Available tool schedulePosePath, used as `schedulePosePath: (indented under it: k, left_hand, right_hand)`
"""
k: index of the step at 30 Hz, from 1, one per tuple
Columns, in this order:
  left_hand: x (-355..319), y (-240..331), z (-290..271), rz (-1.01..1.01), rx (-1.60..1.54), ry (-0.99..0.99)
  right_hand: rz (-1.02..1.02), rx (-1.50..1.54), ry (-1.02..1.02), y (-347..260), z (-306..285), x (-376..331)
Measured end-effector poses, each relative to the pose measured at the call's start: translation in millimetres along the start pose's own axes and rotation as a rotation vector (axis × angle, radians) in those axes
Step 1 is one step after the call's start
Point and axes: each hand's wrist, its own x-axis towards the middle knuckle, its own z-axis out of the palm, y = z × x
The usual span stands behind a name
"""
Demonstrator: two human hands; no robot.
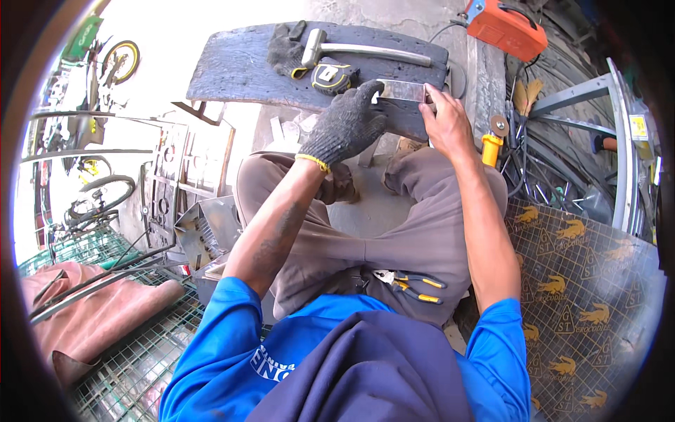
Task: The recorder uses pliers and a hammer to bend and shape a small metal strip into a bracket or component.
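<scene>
Between my two hands is a short flat metal piece [403, 91], held level above the near edge of a dark wooden bench [232, 70]. My left hand [348, 121], in a dark knitted glove with a yellow cuff, grips its left end. The bare fingers of my right hand [447, 121] are closed on the right end. Just beyond my left hand a tape measure [332, 79] rests on the wood. A metal hammer [376, 53] lies behind it, its head to the left, beside a loose dark glove [283, 46].
Yellow-handled pliers [420, 287] lie at my lap. On the right are a yellow angle grinder [492, 144], an orange machine [506, 29], a metal frame [615, 133] and a printed dark board [590, 302]. Brown sheeting [105, 302] covers green mesh at left; bicycles [102, 197] stand beyond.
</scene>
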Motion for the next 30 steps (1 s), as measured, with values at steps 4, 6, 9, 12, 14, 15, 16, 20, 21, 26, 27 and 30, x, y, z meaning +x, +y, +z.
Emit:
schedulePosePath:
  k: [4, 6, 9, 12, 14, 15, 16, 20, 21, 26, 27, 30]
  left_hand:
    - [-4.9, -6.8, -22.1, -0.080, -0.087, 0.054]
    - [-5.5, -28.1, -37.0, -0.042, 0.055, 0.232]
    - [9.6, -48.3, -54.9, 0.024, 0.159, 0.363]
    - [30.1, -63.2, -59.8, 0.079, 0.212, 0.278]
    - [38.0, -61.2, -54.7, -0.156, 0.228, 0.190]
    - [41.1, -53.2, -52.0, -0.197, 0.256, 0.179]
    - [43.4, -50.9, -45.3, -0.202, 0.252, 0.178]
    - [39.7, -60.9, -36.5, -0.149, 0.245, 0.197]
    - [41.1, -66.2, -37.8, -0.098, 0.208, 0.198]
    - [26.6, -67.0, -81.0, 0.030, 0.143, 0.433]
    - [27.6, -72.9, -91.3, 0.028, 0.181, 0.467]
    - [32.8, -104.2, -118.8, -0.102, 0.358, 0.485]
  right_hand:
    - [-0.072, 0.185, 0.021, 4.2, 4.7, 5.0]
    - [0.107, 0.546, 0.161, 3.0, -3.5, 9.8]
    - [0.347, 0.701, 0.291, 17.9, -24.5, 8.0]
    - [0.473, 0.859, 0.291, 16.5, -32.7, 6.8]
    - [0.477, 0.875, 0.296, 12.5, -30.3, 8.3]
    - [0.435, 0.825, 0.303, 14.1, -28.1, 9.2]
    - [0.436, 0.821, 0.298, 15.0, -27.6, 9.9]
    - [0.396, 0.666, 0.218, -0.1, -24.4, 16.9]
    - [0.381, 0.664, 0.220, -1.5, -23.2, 18.3]
    - [0.395, 0.662, 0.206, -14.3, -26.9, 22.2]
    - [0.380, 0.644, 0.211, -10.8, -26.4, 22.9]
    - [0.271, 0.436, 0.205, -15.2, -21.1, 34.5]
